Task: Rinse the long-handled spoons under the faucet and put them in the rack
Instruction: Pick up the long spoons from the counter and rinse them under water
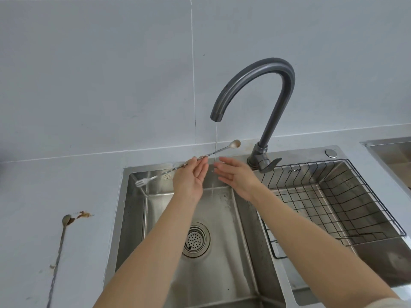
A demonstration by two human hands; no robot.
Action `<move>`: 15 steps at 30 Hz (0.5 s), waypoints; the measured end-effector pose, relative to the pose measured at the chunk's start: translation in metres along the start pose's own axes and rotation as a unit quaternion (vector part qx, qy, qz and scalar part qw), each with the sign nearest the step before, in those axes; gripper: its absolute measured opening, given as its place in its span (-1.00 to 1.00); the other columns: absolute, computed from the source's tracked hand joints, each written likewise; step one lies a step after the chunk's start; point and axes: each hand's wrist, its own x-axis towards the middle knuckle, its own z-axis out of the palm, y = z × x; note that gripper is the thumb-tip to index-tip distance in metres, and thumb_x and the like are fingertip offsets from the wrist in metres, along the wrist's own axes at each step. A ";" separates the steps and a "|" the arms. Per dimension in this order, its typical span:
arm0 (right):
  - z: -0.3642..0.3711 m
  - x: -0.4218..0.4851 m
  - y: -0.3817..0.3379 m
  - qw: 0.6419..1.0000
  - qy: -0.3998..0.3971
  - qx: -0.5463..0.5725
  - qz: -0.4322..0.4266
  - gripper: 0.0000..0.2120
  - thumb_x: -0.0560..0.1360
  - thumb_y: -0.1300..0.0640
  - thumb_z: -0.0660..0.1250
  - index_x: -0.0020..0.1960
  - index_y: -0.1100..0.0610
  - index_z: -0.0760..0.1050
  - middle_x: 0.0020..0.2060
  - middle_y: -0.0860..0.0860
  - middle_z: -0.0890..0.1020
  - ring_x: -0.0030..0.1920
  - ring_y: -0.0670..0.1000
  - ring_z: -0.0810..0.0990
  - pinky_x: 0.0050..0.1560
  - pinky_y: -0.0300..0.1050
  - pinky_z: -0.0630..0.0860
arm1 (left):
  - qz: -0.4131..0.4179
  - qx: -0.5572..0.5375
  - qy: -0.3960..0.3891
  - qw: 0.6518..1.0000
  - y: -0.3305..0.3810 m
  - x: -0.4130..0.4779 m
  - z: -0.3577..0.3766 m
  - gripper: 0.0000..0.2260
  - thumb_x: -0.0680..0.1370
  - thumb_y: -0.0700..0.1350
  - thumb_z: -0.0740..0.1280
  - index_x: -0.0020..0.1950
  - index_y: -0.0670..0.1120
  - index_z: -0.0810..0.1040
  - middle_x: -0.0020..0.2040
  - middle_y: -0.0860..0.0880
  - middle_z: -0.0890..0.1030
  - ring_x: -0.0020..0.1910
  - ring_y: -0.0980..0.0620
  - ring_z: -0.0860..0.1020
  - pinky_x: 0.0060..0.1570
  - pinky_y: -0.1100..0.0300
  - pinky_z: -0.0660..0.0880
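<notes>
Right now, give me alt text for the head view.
The left hand holds a long twisted spoon under a thin stream from the dark faucet, the right hand open beside it. A wire rack sits empty in the sink; a second, dirty spoon lies on the counter.

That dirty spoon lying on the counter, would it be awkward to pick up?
Probably a bit: the spoon on the counter looks thin and lies flat, so fingers must pinch it. Its twisted handle likely helps grip. The brown smear at its bowl suggests stickiness.
</notes>
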 end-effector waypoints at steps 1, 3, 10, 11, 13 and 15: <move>0.006 0.001 0.000 0.999 -0.011 0.033 -0.013 -0.74 0.50 0.26 0.30 0.18 0.13 0.42 0.01 0.04 0.60 0.05 0.02 0.59 0.13 -0.14 0.48 | -0.012 -0.015 0.002 1.000 -0.004 -0.002 -0.001 -0.85 0.56 -0.31 0.20 -0.20 -0.23 0.46 -0.39 -0.10 0.67 -0.36 0.06 0.67 -0.29 0.27 0.62; 0.016 0.003 -0.001 0.995 -0.001 0.090 -0.038 -0.87 0.49 0.28 0.31 0.01 0.13 0.49 -0.13 0.01 0.64 -0.10 -0.04 0.62 0.04 -0.21 0.51 | -0.029 -0.029 0.007 0.999 -0.012 -0.006 -0.004 -0.85 0.56 -0.31 0.20 -0.20 -0.23 0.47 -0.44 -0.08 0.67 -0.39 0.08 0.66 -0.24 0.26 0.61; 0.027 0.009 -0.004 0.996 0.035 0.054 -0.055 -0.89 0.51 0.31 0.28 -0.18 0.20 0.51 -0.47 -0.05 0.67 -0.42 -0.11 0.67 -0.33 -0.29 0.62 | -0.060 0.028 0.019 0.998 -0.023 -0.023 -0.019 -0.84 0.57 -0.14 0.22 -0.15 -0.18 0.49 -0.17 -0.11 0.59 -0.17 0.03 0.58 -0.22 0.24 0.57; 0.027 0.010 -0.005 0.997 0.038 0.045 -0.052 -0.89 0.51 0.29 0.28 -0.18 0.20 0.51 -0.48 -0.05 0.67 -0.43 -0.11 0.66 -0.34 -0.29 0.62 | -0.062 0.076 0.013 0.995 -0.023 -0.028 -0.023 -0.82 0.57 -0.12 0.21 -0.15 -0.18 0.50 -0.17 -0.11 0.60 -0.19 0.03 0.59 -0.22 0.21 0.56; 0.028 0.012 -0.008 0.997 0.043 0.028 -0.050 -0.88 0.52 0.27 0.28 -0.19 0.20 0.51 -0.47 -0.04 0.66 -0.46 -0.12 0.65 -0.36 -0.29 0.62 | -0.024 0.194 -0.003 0.981 -0.018 -0.036 -0.032 -0.83 0.56 -0.13 0.23 -0.18 -0.16 0.52 -0.23 -0.10 0.61 -0.29 0.06 0.62 -0.23 0.22 0.55; 0.029 0.014 -0.012 0.998 0.044 0.020 -0.040 -0.86 0.53 0.25 0.26 -0.20 0.20 0.51 -0.48 -0.03 0.65 -0.47 -0.11 0.64 -0.36 -0.28 0.62 | 0.085 0.319 -0.007 0.944 -0.008 -0.040 -0.042 -0.86 0.54 -0.19 0.26 -0.21 -0.11 0.53 -0.27 -0.06 0.61 -0.39 0.18 0.62 -0.29 0.30 0.55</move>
